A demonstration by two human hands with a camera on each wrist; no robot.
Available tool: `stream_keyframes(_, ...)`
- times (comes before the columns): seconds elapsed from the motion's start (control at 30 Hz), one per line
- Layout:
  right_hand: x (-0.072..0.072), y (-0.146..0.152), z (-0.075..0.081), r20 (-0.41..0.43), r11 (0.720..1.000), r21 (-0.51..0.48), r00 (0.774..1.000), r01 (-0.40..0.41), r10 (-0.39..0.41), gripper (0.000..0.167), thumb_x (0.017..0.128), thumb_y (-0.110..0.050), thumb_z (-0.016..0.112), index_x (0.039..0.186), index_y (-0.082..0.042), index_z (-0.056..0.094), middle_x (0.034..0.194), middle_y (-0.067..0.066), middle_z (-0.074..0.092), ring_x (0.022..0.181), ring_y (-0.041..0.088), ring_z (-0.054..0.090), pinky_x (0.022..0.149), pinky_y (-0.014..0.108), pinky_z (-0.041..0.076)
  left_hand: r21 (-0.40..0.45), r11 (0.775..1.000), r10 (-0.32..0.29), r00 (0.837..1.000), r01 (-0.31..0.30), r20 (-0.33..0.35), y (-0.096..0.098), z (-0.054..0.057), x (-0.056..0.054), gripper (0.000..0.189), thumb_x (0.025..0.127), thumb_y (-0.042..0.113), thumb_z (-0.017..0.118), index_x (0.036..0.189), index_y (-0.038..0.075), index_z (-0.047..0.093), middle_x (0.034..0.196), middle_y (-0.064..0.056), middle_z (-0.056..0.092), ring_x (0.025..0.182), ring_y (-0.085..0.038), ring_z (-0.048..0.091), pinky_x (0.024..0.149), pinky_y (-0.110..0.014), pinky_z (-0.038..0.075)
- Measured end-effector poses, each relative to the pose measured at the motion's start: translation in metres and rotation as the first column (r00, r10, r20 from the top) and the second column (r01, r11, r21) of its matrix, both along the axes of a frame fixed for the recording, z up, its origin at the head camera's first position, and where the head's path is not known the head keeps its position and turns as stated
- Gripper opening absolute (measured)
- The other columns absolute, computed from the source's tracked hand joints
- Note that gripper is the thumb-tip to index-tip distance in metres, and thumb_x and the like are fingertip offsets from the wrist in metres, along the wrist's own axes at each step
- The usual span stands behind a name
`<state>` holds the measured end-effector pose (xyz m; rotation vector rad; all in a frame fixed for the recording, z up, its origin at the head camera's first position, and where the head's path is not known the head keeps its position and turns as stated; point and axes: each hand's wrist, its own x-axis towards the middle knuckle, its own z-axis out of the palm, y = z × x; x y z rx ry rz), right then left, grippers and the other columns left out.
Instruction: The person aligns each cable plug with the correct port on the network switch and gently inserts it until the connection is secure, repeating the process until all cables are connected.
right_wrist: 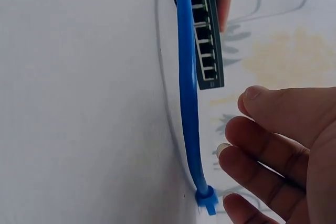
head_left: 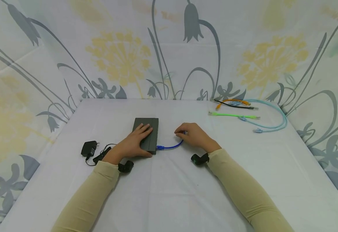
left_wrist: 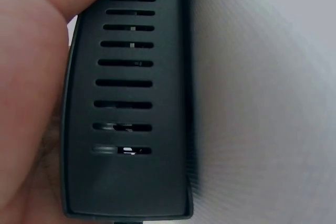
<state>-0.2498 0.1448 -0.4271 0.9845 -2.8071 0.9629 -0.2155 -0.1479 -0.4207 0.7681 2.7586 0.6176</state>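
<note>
Blue cable meets black box at right | left hand spread atop | right hand loose, empty | I'd brace box firmly

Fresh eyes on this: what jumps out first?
Probably the vivid blue cable, mid-table, running from the right side of the dark ported box toward the right hand, whose fingers curl loosely beside its free end. Next, the left hand spread across the box's top. Then the bright green cable and big light-blue loop at the table's far right.
</note>
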Motion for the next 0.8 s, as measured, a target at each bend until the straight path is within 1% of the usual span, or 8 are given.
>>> stream_keyframes(0.23, -0.005, 0.010, 0.002, 0.030, 0.997, -0.009, 0.997, 0.070, -0.070, 0.016, 0.092, -0.019, 0.067, 0.104, -0.013, 0.075, 0.099, -0.001, 0.072, 0.094, 0.014, 0.065, 0.087, 0.036, 0.052, 0.000, 1.000, 0.003, 1.000, -0.003, 0.005, 0.001, 0.002, 0.001, 0.108, 0.073, 0.047, 0.082, 0.156, 0.014, 0.022, 0.164, -0.008, 0.010, 0.152, -0.035, 0.000, 0.117, -0.059, 0.020)
stream_keyframes(0.37, -0.007, 0.016, 0.000, 0.034, 0.996, -0.009, 0.995, 0.091, -0.091, 0.016, 0.093, -0.018, 0.066, 0.105, -0.012, 0.074, 0.098, -0.001, 0.071, 0.094, 0.015, 0.064, 0.089, 0.038, 0.051, -0.004, 1.000, 0.004, 1.000, -0.004, 0.006, 0.001, 0.001, 0.002, 0.108, 0.073, 0.048, 0.082, 0.156, 0.014, 0.022, 0.164, -0.007, 0.010, 0.152, -0.035, 0.000, 0.117, -0.059, 0.020)
stream_keyframes(0.5, -0.010, 0.020, -0.003, 0.029, 0.994, -0.010, 0.994, 0.110, -0.110, 0.016, 0.094, -0.018, 0.065, 0.105, -0.013, 0.074, 0.100, 0.000, 0.071, 0.097, 0.016, 0.064, 0.092, 0.039, 0.050, -0.004, 1.000, 0.004, 1.000, -0.004, 0.001, 0.001, 0.001, 0.004, 0.108, 0.073, 0.048, 0.082, 0.156, 0.013, 0.022, 0.164, -0.008, 0.010, 0.151, -0.035, 0.000, 0.117, -0.059, 0.020)
stream_keyframes(0.67, -0.014, 0.026, -0.003, 0.043, 0.988, -0.013, 0.988, 0.152, -0.151, 0.015, 0.094, -0.018, 0.065, 0.105, -0.014, 0.075, 0.104, 0.000, 0.071, 0.102, 0.018, 0.064, 0.097, 0.040, 0.049, -0.004, 1.000, 0.002, 1.000, -0.002, 0.002, 0.001, 0.003, 0.004, 0.108, 0.073, 0.047, 0.082, 0.156, 0.013, 0.022, 0.164, -0.009, 0.011, 0.151, -0.036, 0.000, 0.117, -0.059, 0.020)
stream_keyframes(0.8, -0.017, 0.031, -0.003, 0.036, 0.984, -0.023, 0.984, 0.176, -0.175, 0.016, 0.093, -0.016, 0.065, 0.106, -0.014, 0.074, 0.106, 0.001, 0.071, 0.105, 0.020, 0.064, 0.098, 0.042, 0.048, -0.001, 1.000, 0.000, 1.000, 0.000, -0.005, 0.002, 0.004, 0.004, 0.107, 0.073, 0.046, 0.082, 0.155, 0.012, 0.023, 0.164, -0.009, 0.011, 0.151, -0.036, 0.001, 0.117, -0.059, 0.020)
